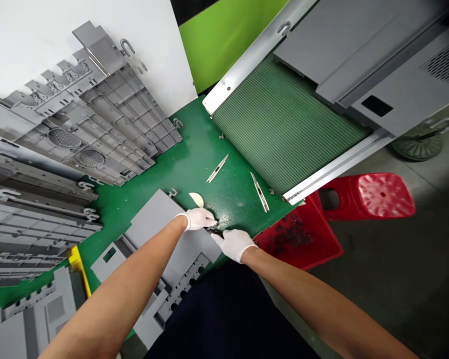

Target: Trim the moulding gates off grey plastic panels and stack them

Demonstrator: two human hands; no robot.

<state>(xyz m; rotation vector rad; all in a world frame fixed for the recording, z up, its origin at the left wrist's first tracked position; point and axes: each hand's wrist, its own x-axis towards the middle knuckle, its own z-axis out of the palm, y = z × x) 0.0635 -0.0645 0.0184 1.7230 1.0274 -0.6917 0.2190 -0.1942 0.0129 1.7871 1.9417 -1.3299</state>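
Green workbench (189, 149): gloved left hand (198, 218), right hand (234, 244) pinching a dark piece (211, 230).

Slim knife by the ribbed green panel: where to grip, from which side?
Pinch the slim knife mid-body across its long edges, coming down from above on the open side. It lies flat and narrow on the green mat, and its far end sits close to the ribbed panel.

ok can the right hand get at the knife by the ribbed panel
Probably yes: the right hand sits close to that knife, with only green mat between them.
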